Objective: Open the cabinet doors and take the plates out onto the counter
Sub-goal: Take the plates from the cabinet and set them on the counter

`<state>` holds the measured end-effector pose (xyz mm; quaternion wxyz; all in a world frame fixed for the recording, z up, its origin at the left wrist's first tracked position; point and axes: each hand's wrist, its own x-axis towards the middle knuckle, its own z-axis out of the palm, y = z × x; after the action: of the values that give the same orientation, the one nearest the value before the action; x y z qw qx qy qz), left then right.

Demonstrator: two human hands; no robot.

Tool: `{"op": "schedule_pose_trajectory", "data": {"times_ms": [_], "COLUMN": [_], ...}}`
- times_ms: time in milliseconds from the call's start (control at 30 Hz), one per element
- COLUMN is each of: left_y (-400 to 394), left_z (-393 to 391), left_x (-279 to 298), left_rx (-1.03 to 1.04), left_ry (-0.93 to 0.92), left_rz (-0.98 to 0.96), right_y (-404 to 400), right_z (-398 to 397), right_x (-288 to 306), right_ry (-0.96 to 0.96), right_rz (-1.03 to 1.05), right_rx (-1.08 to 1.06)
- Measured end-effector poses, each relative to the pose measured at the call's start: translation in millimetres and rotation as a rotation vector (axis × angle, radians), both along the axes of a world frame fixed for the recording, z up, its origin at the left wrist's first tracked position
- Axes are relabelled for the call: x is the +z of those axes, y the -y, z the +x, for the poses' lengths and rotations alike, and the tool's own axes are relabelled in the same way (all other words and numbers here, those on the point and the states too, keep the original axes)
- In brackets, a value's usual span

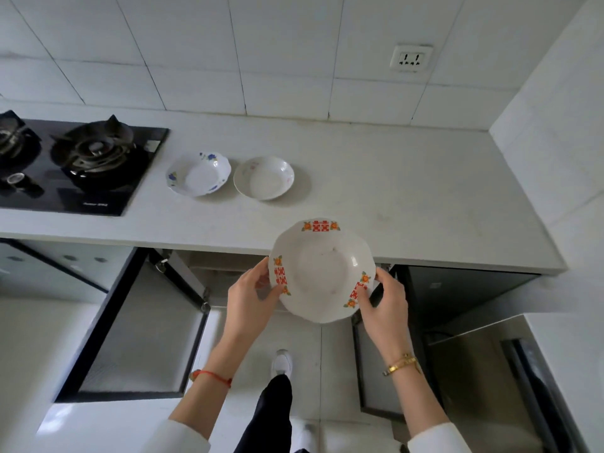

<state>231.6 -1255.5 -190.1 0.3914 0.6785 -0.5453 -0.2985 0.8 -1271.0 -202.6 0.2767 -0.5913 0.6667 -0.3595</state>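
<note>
Now both hands grip one plate [322, 269] by opposite rims — left hand [250, 297] and right hand [384, 305] each closed on it, thumbs over the edge. It is held level at the front edge of the counter [392, 191], above the open cabinet [215, 273]. Red-and-orange rim marks, nothing in it. Two more plates on the counter — blue-flowered [198, 173] and plain [263, 178] — side by side, both bare. Left door [137, 331] swung wide; stove [81, 165] far left
</note>
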Motion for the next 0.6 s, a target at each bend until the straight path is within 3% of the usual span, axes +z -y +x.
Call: {"op": "schedule_pose_trajectory", "data": {"times_ms": [600], "left_y": [209.3], "left_z": [19.5], "left_x": [-27.1], "left_rx": [-0.18], "left_ry": [0.018], "left_rz": [0.081], "right_y": [190.9], "right_z": [14.1], "right_x": [-31.6], "right_ry": [-0.08], "right_rz": [0.087], "right_rx": [-0.108]}}
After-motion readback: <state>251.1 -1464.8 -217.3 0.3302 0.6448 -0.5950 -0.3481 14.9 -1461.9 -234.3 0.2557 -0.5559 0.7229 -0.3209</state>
